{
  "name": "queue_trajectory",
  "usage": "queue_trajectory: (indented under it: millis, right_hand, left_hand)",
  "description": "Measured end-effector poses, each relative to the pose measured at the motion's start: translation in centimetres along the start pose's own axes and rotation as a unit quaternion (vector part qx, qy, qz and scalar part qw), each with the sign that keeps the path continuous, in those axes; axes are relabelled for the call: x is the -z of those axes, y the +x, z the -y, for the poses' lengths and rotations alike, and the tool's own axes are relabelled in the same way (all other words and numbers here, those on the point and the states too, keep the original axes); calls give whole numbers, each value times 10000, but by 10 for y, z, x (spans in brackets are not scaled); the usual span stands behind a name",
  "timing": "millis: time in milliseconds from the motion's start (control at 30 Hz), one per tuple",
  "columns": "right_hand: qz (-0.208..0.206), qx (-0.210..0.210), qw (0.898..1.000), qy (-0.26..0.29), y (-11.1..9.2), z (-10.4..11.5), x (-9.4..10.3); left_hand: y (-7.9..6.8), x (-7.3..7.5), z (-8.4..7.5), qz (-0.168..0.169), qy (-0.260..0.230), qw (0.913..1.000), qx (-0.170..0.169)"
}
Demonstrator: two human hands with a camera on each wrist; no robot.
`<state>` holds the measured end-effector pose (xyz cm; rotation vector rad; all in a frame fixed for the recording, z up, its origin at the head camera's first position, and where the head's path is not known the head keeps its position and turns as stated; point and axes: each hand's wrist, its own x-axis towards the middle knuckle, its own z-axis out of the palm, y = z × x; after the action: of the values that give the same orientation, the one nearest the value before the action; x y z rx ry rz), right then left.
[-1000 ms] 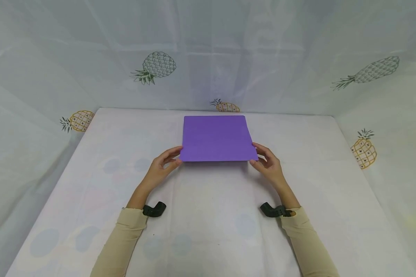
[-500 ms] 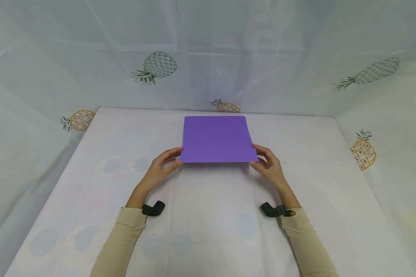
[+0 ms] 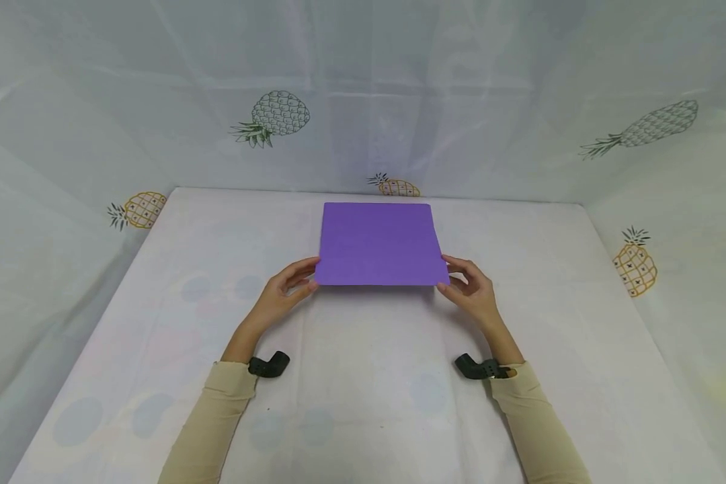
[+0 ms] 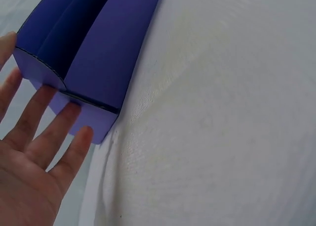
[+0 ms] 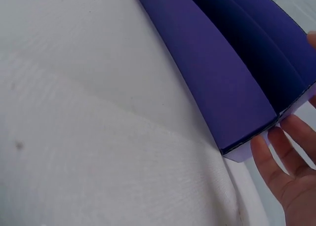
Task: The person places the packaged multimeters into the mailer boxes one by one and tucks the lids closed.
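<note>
A purple cardboard box (image 3: 380, 243) sits on the white-covered table, its flat lid facing up. Both wrist views show the lid's near edge raised, with a dark gap between it and the purple front wall (image 5: 217, 77). My left hand (image 3: 278, 294) holds the left near corner, thumb at the lid's edge; in the left wrist view its fingertips (image 4: 74, 107) lie against the box's side wall (image 4: 91, 119). At the right near corner, my right hand (image 3: 473, 290) holds the box likewise, its fingertips (image 5: 259, 142) touching the side panel's edge.
A white cloth (image 3: 369, 376) with faint coloured spots covers the table. Pale sheeting with printed pineapples (image 3: 278, 113) hangs behind and at both sides. Black bands with curved mounts (image 3: 269, 365) sit on both wrists, by rolled beige sleeves (image 3: 538, 423).
In the head view the lid's near edge comes very slightly lower. Both hands keep their hold at the box's near corners, almost unmoved.
</note>
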<state>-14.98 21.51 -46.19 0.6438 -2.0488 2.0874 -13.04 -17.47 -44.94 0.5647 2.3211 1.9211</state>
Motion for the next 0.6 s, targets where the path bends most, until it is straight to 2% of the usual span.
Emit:
queue_trajectory:
  millis: [300,600]
  right_hand:
    - [-35,239,9986,475,1,-1,2]
    - [14,89,9988,481,1,-5,3]
  left_hand:
    - [0,1,3,-18,-109,9999,31]
    - [2,0,7,-70,-142,9998,115]
